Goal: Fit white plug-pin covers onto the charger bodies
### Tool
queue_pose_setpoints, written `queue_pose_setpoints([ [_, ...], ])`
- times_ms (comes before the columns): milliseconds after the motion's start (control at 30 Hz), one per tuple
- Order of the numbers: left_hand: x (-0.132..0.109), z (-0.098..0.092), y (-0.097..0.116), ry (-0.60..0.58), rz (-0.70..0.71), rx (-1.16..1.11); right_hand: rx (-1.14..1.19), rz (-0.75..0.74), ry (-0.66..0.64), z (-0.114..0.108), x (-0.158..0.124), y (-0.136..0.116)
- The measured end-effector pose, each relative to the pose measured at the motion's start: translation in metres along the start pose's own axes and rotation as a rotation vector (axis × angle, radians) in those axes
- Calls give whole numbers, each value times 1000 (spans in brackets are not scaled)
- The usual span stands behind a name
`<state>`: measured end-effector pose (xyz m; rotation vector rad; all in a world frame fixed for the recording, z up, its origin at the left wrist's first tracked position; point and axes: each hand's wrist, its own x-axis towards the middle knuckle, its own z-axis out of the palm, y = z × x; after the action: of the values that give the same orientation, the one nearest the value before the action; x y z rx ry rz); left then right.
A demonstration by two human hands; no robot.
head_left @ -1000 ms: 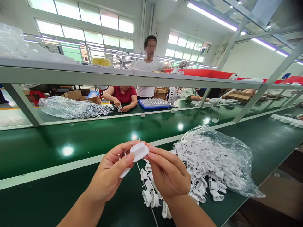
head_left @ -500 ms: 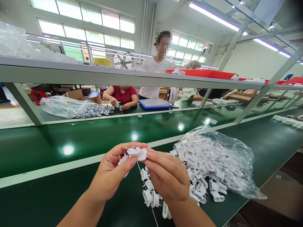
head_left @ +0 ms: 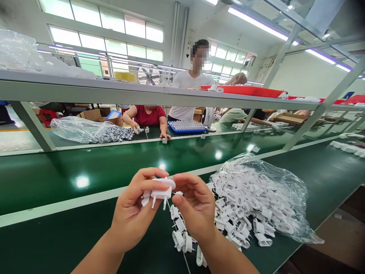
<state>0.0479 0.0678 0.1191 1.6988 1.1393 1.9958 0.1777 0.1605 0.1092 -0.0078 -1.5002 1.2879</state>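
My left hand [head_left: 134, 213] is closed on a white plug part [head_left: 161, 190] with two metal pins pointing down, and a second white piece sits under its thumb. Close to the right of it, my right hand [head_left: 195, 207] has its fingers curled and apart from the part; I see nothing in them. Both hands hover over the green belt [head_left: 85, 167]. Just beyond them, loose white plug parts [head_left: 182, 238] spill out of an open clear plastic bag [head_left: 256, 190] full of the same pieces.
A grey metal shelf [head_left: 114, 93] runs across above the belt. Across it, a seated person in red [head_left: 148, 116] works beside another bag of parts [head_left: 91, 131] and a blue tray of pins [head_left: 185, 125]. A standing person in white [head_left: 191, 82] reaches to a red tray [head_left: 248, 90].
The plug part has been turned over, so its pins now point down instead of up. My right hand has let go of it and drawn slightly back; my left hand keeps hold.
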Motion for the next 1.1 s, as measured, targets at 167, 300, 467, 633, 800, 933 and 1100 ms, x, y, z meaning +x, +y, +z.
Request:
queue_pose_setpoints([
  [167, -3, 10, 1, 156, -84, -18, 202, 206, 104, 5, 5, 0],
  [300, -2, 18, 8, 287, -201, -106, 309, 325, 118, 6, 9, -2],
  [467, -1, 12, 9, 223, -224, -71, 433, 483, 137, 4, 10, -5],
  [633, 0, 13, 10, 223, -245, -92, 490, 572, 121, 3, 10, -5],
  [800, -3, 12, 8, 275, -305, -181, 437, 528, 122, 3, 10, -4],
  [933, -1, 7, 9, 268, -394, -227, 427, 536, 92, 3, 8, -3],
  [1100, 9, 9, 15, 311, -515, -425, 462, 605, 75, 3, 5, -2],
])
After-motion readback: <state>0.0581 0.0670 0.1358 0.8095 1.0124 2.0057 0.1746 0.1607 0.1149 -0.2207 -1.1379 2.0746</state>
